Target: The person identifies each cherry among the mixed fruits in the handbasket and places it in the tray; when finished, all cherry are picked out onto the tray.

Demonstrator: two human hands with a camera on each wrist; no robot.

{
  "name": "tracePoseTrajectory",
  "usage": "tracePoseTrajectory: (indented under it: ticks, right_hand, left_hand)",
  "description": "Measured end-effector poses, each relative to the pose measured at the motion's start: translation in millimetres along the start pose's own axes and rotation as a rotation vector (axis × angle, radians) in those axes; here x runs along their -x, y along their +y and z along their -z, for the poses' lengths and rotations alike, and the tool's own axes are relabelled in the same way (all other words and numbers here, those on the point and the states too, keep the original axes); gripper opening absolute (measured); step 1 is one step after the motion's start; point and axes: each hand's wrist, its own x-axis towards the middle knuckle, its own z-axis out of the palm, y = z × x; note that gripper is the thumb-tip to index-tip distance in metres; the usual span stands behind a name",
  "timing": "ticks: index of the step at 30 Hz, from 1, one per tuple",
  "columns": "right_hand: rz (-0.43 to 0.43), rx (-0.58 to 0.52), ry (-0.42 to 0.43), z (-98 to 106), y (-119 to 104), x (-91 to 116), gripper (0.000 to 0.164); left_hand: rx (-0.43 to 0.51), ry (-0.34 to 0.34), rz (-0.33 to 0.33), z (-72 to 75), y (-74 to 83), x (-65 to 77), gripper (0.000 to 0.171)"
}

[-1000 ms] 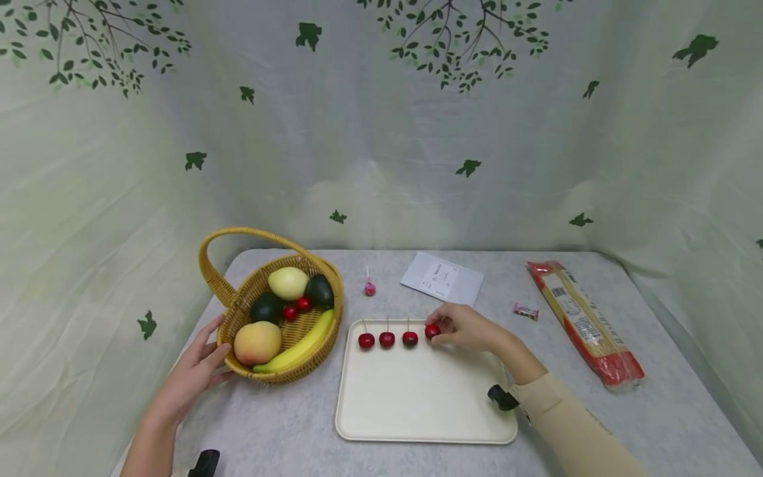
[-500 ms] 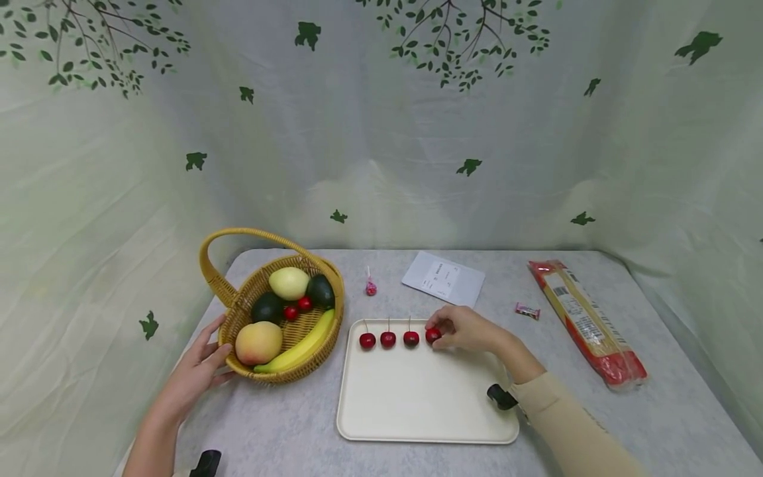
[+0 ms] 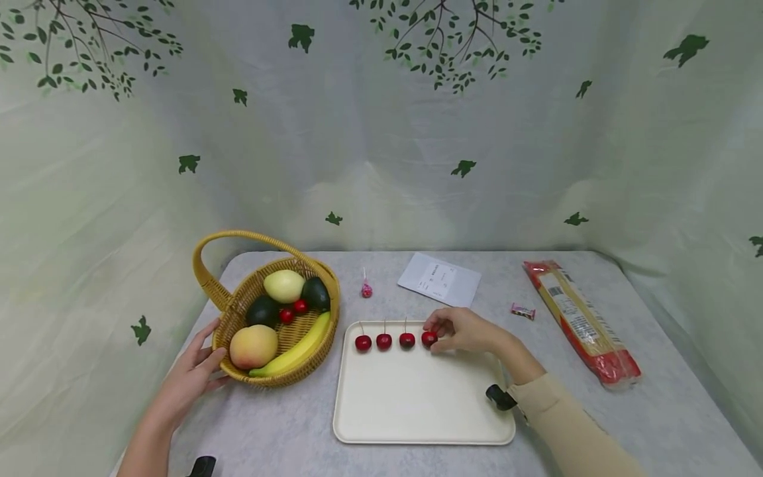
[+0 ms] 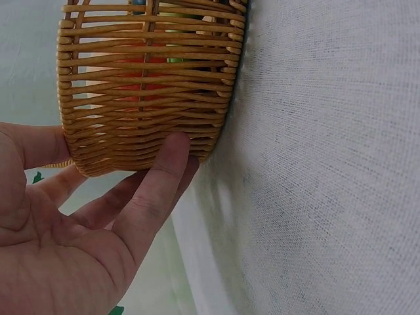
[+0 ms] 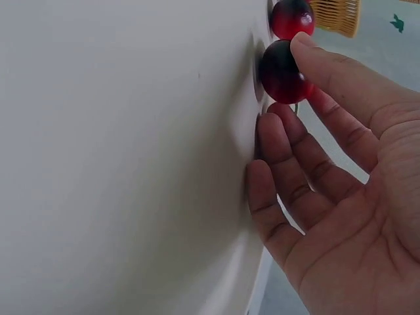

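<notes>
My right hand (image 3: 467, 330) holds a dark red cherry (image 3: 429, 338) between thumb and fingers at the back edge of a cream tray (image 3: 417, 397). In the right wrist view the thumb tip touches this cherry (image 5: 283, 72), and the index finger lies partly hidden behind it. Three more cherries, with stems up, stand in a row to its left, the nearest being a cherry (image 3: 407, 340). At the left, my left hand (image 3: 189, 374) rests against the outer side of a wicker basket (image 3: 326, 338). In the left wrist view its fingers (image 4: 154, 190) lie along the woven wall.
The basket holds a peach (image 3: 254, 346), a banana (image 3: 295, 348), a yellow fruit (image 3: 284, 286), dark green fruits (image 3: 316, 294) and two small red fruits. Behind the tray lie a lollipop (image 3: 366, 289) and a white paper (image 3: 439, 278). A wrapped candy (image 3: 523, 311) and packaged noodles (image 3: 581, 321) lie right.
The right hand's cherry sits slightly lower, and more of it shows between the fingers. The left hand stays at the basket. The head view has shifted slightly.
</notes>
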Motion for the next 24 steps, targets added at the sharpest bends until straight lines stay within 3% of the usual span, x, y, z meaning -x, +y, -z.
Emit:
tracePoseTrajectory:
  ticks: [9,18,24]
  right_hand:
    - [-0.029,0.029,0.044,8,-7,1,0.028]
    - [0.086,0.049,0.059,17,-35,-3,0.028]
    - [0.152,0.062,0.006,14,-63,-11,0.027]
  left_hand:
    - [0.014,0.008,-0.03,1.3,-2.6,3.0,0.074]
    - [0.013,0.005,-0.025,2.1,-1.9,3.0,0.074]
    - [0.006,0.0,-0.003,2.3,-1.2,2.4,0.074]
